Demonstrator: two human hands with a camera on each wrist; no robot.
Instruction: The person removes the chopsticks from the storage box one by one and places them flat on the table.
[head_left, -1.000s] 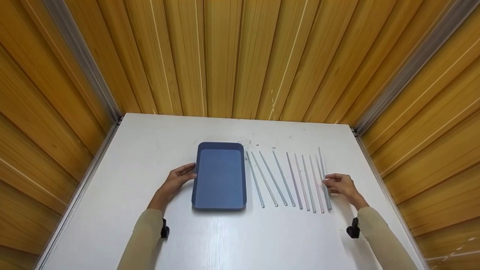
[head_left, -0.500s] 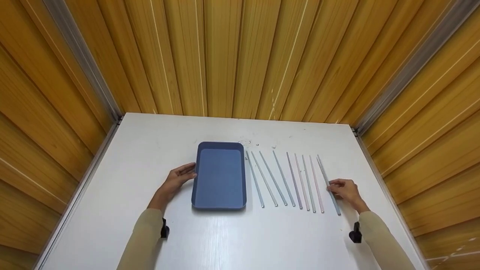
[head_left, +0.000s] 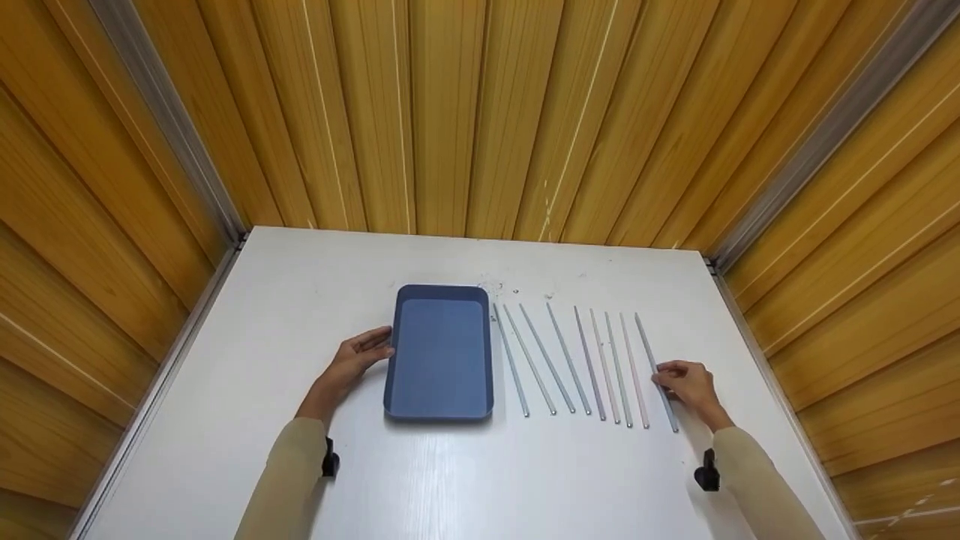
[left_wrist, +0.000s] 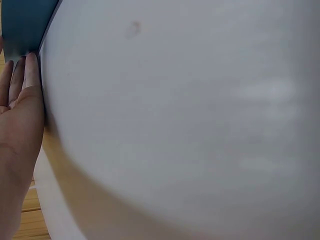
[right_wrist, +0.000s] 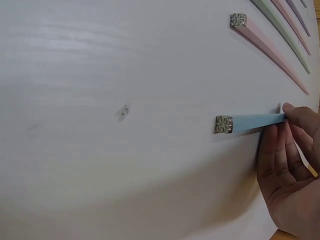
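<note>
My right hand (head_left: 688, 382) pinches a light blue chopstick (right_wrist: 255, 121) between thumb and fingers at the right end of a spread row. In the right wrist view its square end with a silvery pattern points away from the hand, close over the table. A pink chopstick (right_wrist: 270, 52) and a green chopstick (right_wrist: 285, 32) lie beside it. The left hand (head_left: 360, 356) rests against the left side of a blue rectangular tray (head_left: 391, 375), fingers extended along its wall. In the left wrist view those fingertips (left_wrist: 31, 62) touch the tray's outer side.
Several more pastel chopsticks (head_left: 541, 371) lie fanned out between the tray and my right hand. All this sits on a white table (head_left: 450, 480) with small dark marks. Yellow wood-look panels (head_left: 442, 112) enclose its back and sides.
My right hand has moved slightly toward me and to the right with the blue chopstick, widening the gap to the pink one. The left hand and the tray stay put.
</note>
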